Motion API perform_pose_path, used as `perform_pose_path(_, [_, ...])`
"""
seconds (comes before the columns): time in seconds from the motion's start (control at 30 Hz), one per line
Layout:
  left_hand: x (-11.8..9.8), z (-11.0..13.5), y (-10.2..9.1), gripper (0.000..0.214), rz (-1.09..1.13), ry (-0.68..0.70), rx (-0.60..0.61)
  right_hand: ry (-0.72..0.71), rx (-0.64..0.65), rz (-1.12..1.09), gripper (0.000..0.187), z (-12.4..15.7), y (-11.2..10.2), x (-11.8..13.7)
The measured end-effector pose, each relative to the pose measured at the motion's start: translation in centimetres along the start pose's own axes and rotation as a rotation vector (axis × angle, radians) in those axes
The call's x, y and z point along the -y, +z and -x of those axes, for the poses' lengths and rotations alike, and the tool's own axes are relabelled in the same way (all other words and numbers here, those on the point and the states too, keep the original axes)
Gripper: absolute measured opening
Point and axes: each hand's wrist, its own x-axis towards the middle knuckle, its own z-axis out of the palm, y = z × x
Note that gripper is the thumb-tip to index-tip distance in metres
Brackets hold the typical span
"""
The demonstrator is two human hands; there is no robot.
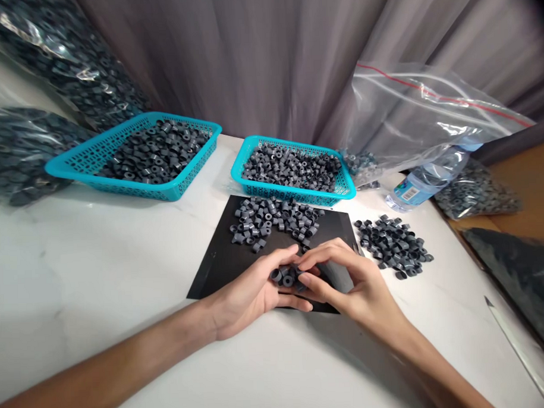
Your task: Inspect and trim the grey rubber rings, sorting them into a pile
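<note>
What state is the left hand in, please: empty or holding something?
Holding something: the left hand is cupped, with several grey parts visible in it and the right hand beside them.

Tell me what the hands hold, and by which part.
The left hand cups small grey rings from below. The right hand is at them; whether it grips any is unclear.

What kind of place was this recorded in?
Probably a small indoor workspace for hand-sorting or assembly: two blue baskets of small grey parts, bulk plastic bags of similar pieces, and a curtain behind the white table.
</note>
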Motion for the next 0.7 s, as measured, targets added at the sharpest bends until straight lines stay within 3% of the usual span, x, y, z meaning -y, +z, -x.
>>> perform_pose_path(0.1, [-0.1, 0.0, 0.0, 0.04, -0.01, 0.003, -0.018, 0.025, -0.013, -0.008, 0.006, 0.1, -0.1, -0.1])
perform_pose_path(0.37, [0.3, -0.1, -0.2, 0.037, 0.007, 0.018, -0.024, -0.014, -0.001, 0.021, 0.025, 0.4, 0.4, -0.2])
perform_pose_path(0.43, [0.4, -0.1, -0.4, 0.034, 0.004, 0.036, -0.015, -0.009, -0.01, 0.042, 0.028, 0.3, -0.3, 0.0])
perform_pose_path(0.53, [0.5, -0.1, -0.7, 0.034, -0.04, 0.021, -0.021, 0.041, -0.05, 0.129, 0.016, 0.4, -2.4, 0.1])
perform_pose_path(0.57, [0.4, -0.1, -0.8, 0.036, -0.06, 0.006, -0.028, 0.073, -0.001, 0.179, 0.014, 0.5, -3.3, 0.1])
perform_pose_path(0.7, [0.1, 0.0, -0.7, 0.037, -0.099, -0.021, -0.067, 0.146, 0.406, 0.33, 0.025, 1.4, -6.0, -1.1])
